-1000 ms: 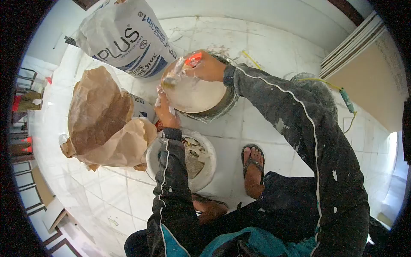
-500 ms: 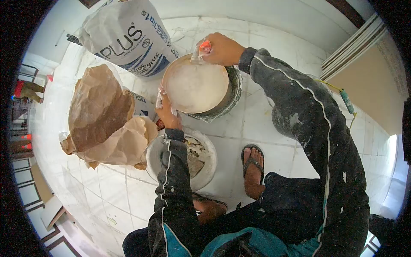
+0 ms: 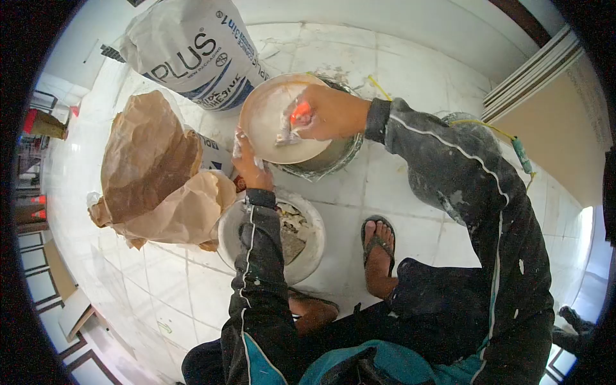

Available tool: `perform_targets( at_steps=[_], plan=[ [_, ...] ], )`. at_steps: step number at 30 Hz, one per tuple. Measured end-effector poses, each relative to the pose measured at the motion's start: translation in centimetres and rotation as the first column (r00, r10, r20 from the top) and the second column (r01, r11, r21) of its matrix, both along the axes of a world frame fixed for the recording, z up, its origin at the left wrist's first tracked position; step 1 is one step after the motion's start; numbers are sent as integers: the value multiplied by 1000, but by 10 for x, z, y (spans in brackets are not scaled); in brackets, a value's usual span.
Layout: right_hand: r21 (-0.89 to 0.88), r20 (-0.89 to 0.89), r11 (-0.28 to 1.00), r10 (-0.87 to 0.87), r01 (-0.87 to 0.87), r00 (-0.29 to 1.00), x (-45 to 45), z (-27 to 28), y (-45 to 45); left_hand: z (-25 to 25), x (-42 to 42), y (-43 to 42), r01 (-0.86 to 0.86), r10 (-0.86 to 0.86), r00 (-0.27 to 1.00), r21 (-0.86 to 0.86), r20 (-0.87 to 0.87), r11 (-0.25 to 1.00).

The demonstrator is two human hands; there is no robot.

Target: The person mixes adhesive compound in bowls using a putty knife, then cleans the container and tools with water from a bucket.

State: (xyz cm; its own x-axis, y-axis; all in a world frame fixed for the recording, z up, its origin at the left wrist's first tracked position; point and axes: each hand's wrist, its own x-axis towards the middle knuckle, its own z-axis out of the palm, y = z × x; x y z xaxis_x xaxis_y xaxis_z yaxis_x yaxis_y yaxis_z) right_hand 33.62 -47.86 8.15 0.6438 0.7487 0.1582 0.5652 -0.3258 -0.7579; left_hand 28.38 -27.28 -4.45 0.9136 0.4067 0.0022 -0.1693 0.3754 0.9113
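My left hand (image 3: 251, 163) grips the near left rim of a round tan bowl (image 3: 260, 122), fingers wrapped over the edge and dusted white. The bowl is held above a dark bucket (image 3: 343, 157), covering much of its mouth. Inside the bowl, my right hand (image 3: 330, 114) is closed on an orange-handled tool (image 3: 299, 113) with a flat, whitish end against the bowl's surface; its exact kind is unclear. White residue coats the bowl. What the bucket holds is mostly hidden.
Behind the bowl stands a large printed adhesive sack (image 3: 192, 58). An opened brown paper sack (image 3: 147, 160) lies left. A white bucket with debris (image 3: 311, 263) is under my left forearm. Stacked boards (image 3: 545, 109) lean at right, near a yellow cord with a green connector (image 3: 520, 151).
My right hand has moved from the bowl's far rim down into its middle with the orange-handled tool. The white powder heaped in the bowl has largely gone, leaving residue.
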Motion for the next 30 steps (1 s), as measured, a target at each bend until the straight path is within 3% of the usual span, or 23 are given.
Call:
perform_targets(
  at_steps=[2, 4, 8, 11, 13, 17, 19, 23, 25, 28, 30],
  plan=[
    [58, 24, 998, -13, 12, 1000, 7, -2, 6, -3, 1, 0, -28, 27, 999, 65, 26, 998],
    [100, 45, 989, -113, 108, 993, 14, -2, 15, 0, 2, -1, -14, 11, 986, -18, -169, 1000],
    [109, 57, 982, -158, 152, 986, 46, -21, 25, 2, 2, -1, 61, -61, 995, -2, -77, 998],
    [225, 110, 950, -247, 218, 963, 62, -26, 23, 0, 2, 0, 62, -63, 997, -14, -42, 998],
    [12, 152, 966, -255, 256, 955, 68, -15, 13, 4, -1, -2, 74, -72, 996, 45, -56, 996],
    [29, 288, 952, -300, 305, 909, 66, -5, -5, 11, -2, -7, 29, -27, 998, 37, -51, 999],
    [-305, 218, 911, -218, 278, 951, 50, 18, -6, 16, -3, -9, 10, -13, 998, -46, -57, 999],
    [-362, 111, 920, -114, 147, 987, 34, 26, 1, 11, 1, -9, -2, -3, 999, -89, -53, 996],
    [-238, 73, 971, -3, 20, 997, 31, 21, 12, 8, 3, -9, -14, 13, 1000, -90, -19, 996],
    [-171, 136, 982, -59, 82, 989, 32, 19, 26, 11, 2, -11, -37, 34, 994, -20, -103, 999],
    [-195, 201, 972, -95, 134, 975, 44, 10, 36, 14, 2, -11, -31, 30, 998, -14, -60, 999]
  ],
)
